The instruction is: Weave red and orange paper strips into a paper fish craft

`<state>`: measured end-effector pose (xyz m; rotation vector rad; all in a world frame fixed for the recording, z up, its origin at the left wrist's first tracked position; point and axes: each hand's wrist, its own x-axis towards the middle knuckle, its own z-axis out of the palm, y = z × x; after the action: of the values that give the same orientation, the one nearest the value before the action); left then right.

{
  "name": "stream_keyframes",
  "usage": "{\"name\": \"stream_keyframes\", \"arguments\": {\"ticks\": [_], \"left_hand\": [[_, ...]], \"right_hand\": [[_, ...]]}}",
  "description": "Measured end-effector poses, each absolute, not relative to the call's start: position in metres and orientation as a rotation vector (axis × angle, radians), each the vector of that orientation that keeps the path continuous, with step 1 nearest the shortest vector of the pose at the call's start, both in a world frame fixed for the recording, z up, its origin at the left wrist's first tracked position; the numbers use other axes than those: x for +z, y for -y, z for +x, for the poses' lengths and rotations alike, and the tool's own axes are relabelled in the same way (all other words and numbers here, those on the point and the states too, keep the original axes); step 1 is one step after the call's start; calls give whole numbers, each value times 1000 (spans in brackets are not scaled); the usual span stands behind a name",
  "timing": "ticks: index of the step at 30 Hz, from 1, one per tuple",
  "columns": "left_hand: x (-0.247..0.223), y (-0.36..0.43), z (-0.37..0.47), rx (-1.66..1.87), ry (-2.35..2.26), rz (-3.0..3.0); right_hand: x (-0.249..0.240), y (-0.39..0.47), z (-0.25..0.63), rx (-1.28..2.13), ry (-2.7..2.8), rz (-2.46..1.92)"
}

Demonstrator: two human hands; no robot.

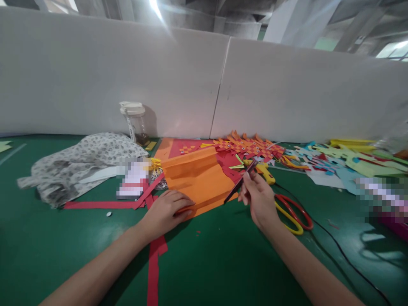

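Note:
A creased sheet of orange paper point(200, 178) lies in front of me, its near edge folded up. My left hand point(170, 208) is closed on the lower left of this sheet, fingers bent over the fold. A slim dark pen point(237, 187) is pinched in my right hand point(258, 197), slanting down so its lower end meets the paper's near right corner. Right beside that hand are scissors point(295, 212) with red and yellow handles, their blades hidden. Red paper strips point(153, 272) run past my left wrist, partly covered by it.
Behind the sheet lie checkered woven paper fish point(245, 146) and a yellow glue gun point(266, 173) with a black cord point(344, 255). Patterned cloth point(89, 157), a lidded bottle point(135, 123) and a small white disc point(109, 214) are on the left. Paper scraps point(347, 157) pile up at right.

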<state>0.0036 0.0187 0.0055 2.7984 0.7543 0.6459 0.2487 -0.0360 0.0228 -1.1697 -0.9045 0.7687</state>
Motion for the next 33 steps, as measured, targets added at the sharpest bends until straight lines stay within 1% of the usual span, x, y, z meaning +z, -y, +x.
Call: {"name": "stream_keyframes", "arguments": {"ticks": [2, 5, 14, 23, 33], "left_hand": [[7, -18, 4, 632, -758, 2798], [7, -18, 5, 622, -761, 2787], [7, -18, 5, 597, -768, 2784], [9, -17, 5, 580, -758, 2763], [10, -17, 5, 618, -718, 2774]], "right_hand": [[18, 34, 246, 966, 812, -1101], [11, 31, 241, 1126, 745, -1060], [7, 36, 228, 1257, 908, -1080], [0, 33, 225, 1232, 1053, -1208], [0, 28, 226, 1133, 1084, -1288]]}}
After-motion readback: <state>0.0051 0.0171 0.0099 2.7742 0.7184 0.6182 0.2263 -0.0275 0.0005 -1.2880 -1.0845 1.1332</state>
